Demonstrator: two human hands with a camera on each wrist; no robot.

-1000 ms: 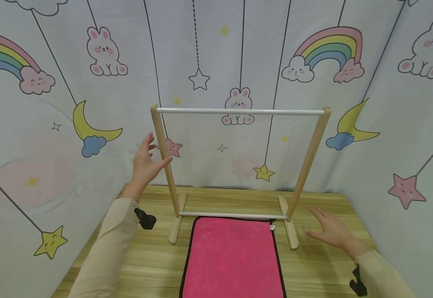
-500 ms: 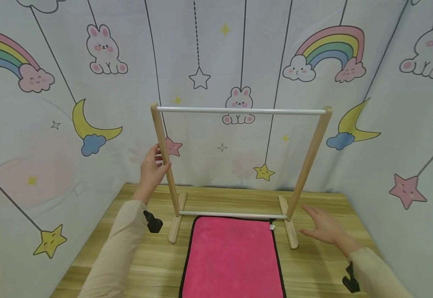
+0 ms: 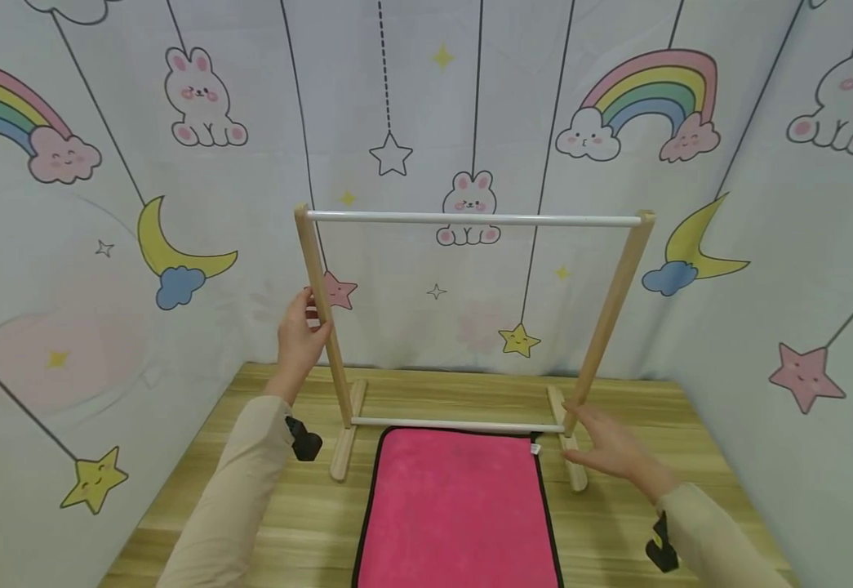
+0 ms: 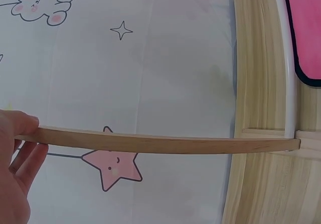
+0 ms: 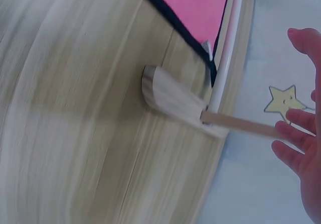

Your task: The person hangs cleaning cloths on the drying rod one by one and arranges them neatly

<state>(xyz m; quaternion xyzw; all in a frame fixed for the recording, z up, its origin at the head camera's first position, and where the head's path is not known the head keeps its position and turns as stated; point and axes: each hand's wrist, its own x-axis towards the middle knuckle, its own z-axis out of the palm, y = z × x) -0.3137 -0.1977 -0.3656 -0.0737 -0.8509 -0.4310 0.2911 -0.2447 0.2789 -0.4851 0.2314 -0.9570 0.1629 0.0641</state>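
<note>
Wooden rack [image 3: 475, 220] standing upright on a bench [image 3: 279, 514], with a person's two hands at its sides. The left hand [image 3: 301, 339] held the left upright [image 4: 165, 143] partway up, pinching it between thumb and fingers; the left wrist view showed the thumb on one side of the wood and fingers on the other. The right hand [image 3: 612, 443] was spread wide beside the lower part of the right upright [image 3: 611, 314], thumb well apart from the fingers and nothing in its grasp. In the right wrist view its fingertips overlapped the far end of that upright, but whether they touched it could not be told.

A white upper bar [image 3: 558, 221] joined the tops of the uprights, and a thinner white lower bar [image 3: 463, 425] joined them near the feet. The left foot [image 3: 342, 453] and right foot [image 3: 576, 469] lay flat on the bench.

A pink cloth [image 3: 459, 510] with a black border lay flat between the feet, its far edge just beside the lower bar and a small white tag [image 3: 535, 449] near its far right corner. Behind the rack, a pale backdrop [image 3: 411, 98] bore printed rabbits, stars, moons and rainbows.
</note>
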